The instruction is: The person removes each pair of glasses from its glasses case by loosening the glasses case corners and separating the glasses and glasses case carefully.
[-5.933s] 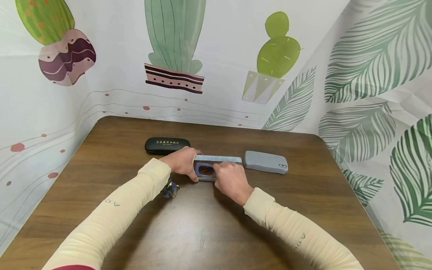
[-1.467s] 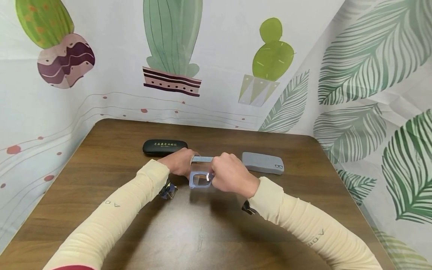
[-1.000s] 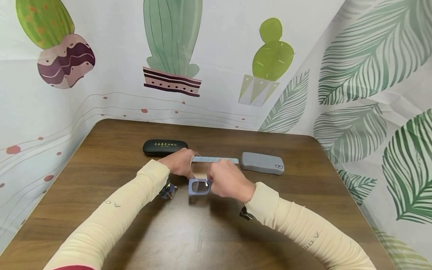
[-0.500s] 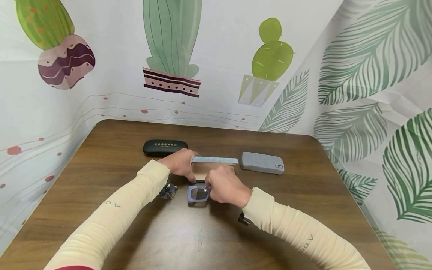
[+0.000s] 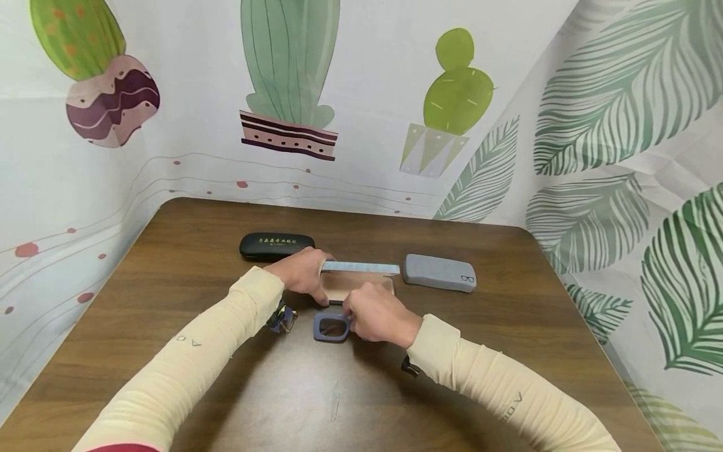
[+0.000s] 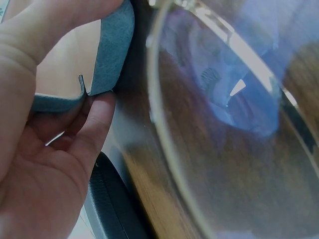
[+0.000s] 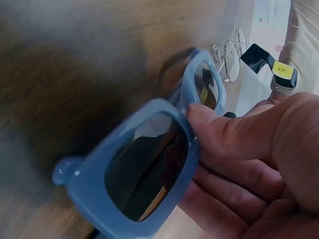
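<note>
2 closed cases (image 5: 437, 272), 1 pr specs (image 5: 282, 319); L hand (image 5: 303, 272) grips 1 open case (image 5: 360, 269), R hand (image 5: 380, 314) pinches 1 pr sunglasses (image 5: 331, 327)

Gold Chinese characters (image 5: 277, 241) are running across the lid of the black case (image 5: 262, 252), too small for me to read surely, with a tinier line sitting beneath. A printed spectacles sign (image 5: 467, 279) is marking a corner of the grey case (image 5: 435, 270). Letters including an A are showing on the left sleeve (image 5: 206, 317) and right sleeve (image 5: 482, 370). A yellow label (image 7: 283, 69) on the left wrist's black device (image 7: 256, 55) is carrying blurred characters.
</note>
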A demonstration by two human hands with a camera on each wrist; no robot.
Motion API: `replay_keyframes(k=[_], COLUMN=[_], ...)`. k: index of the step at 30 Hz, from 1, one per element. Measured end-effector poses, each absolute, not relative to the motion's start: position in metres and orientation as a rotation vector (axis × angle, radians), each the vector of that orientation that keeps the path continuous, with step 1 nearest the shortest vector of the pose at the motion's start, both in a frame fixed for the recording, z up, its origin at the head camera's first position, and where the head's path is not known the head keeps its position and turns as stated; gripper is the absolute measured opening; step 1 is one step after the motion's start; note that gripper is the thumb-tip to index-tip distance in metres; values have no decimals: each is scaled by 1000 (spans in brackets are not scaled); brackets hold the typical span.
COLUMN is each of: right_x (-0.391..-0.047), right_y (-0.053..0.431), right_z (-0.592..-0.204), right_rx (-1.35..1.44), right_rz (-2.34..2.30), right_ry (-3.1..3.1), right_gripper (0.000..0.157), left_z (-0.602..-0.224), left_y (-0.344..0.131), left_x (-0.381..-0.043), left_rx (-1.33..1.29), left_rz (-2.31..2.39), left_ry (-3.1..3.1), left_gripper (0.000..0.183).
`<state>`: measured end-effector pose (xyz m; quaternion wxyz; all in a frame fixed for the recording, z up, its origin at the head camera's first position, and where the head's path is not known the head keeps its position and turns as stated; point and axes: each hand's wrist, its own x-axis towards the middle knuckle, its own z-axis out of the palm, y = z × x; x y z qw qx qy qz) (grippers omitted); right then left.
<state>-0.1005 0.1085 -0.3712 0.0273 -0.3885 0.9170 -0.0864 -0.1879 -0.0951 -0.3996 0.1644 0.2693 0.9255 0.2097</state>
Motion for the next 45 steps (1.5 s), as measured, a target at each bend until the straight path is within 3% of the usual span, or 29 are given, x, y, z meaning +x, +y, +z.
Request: replay_keyframes(k=[14, 25, 34, 45], right_x=[-109, -136, -155, -163], right_y=[119, 158, 176, 181], right_z=[-358, -358, -377, -393], right_rx=[-1109, -716, -467, -234], right_rz=[-406, -1046, -1141, -1292], right_ry=[2827, 3128, 2899, 2670], right_gripper=[8, 25, 29, 40], left_z=[-401, -404, -405, -403], left_y=[-95, -96, -97, -96], left_x=[-190, -192, -193, -191], left_rx=[754, 760, 754, 740], left_rz=[615, 568, 613, 593], left_ry=[2633, 2663, 2644, 2643], left_gripper=[72, 90, 80, 86])
